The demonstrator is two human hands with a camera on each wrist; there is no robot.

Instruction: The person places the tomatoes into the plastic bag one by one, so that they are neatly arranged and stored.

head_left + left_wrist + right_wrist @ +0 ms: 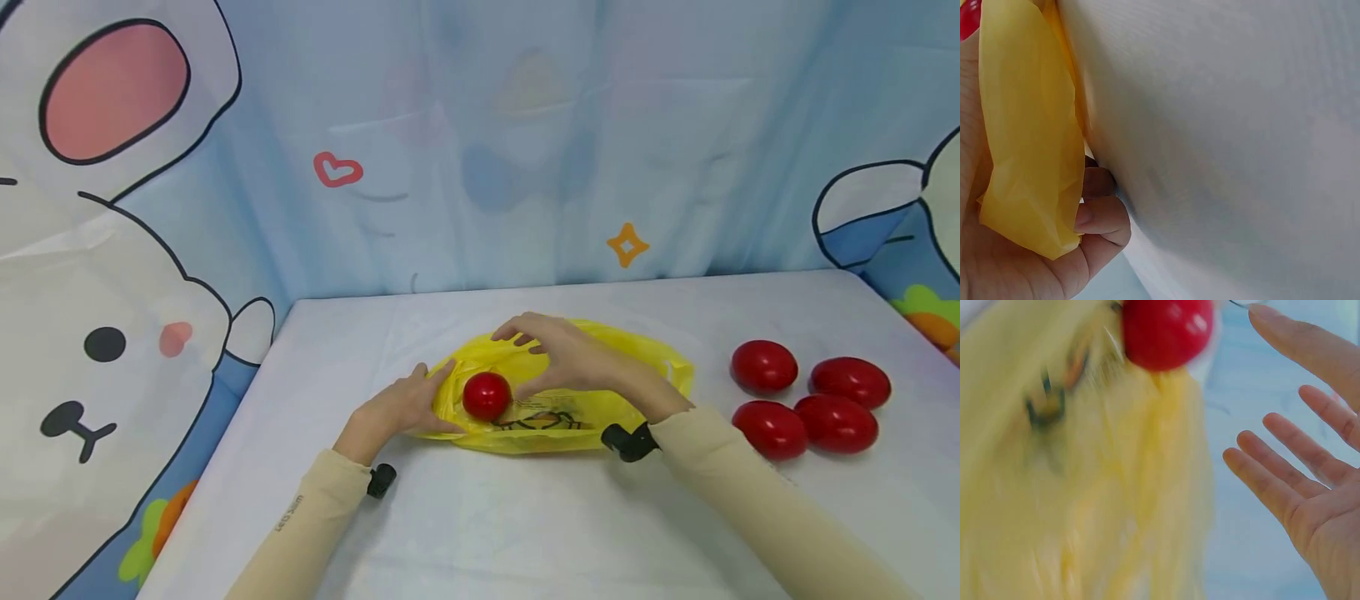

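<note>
A yellow plastic bag (592, 407) lies flat on the white table, with dark printing on its near side. On its left part sits a shiny red egg-shaped thing (487, 397), which looks round from above. My left hand (397, 407) is at the bag's left end; in the left wrist view, its curled fingers (1105, 219) hold the bag's edge (1032, 144) against the palm. Above the bag, to the right of the red egg-shaped thing, my right hand (573, 357) is spread with nothing in it. The right wrist view shows its straight fingers (1272, 487) apart from the bag.
Several more red egg-shaped things (836, 423) lie in a cluster at the table's right side, beyond my right forearm. A light blue cloth (487, 167) with cartoon prints hangs behind the table (480, 517). Each wrist carries a small black camera (630, 442).
</note>
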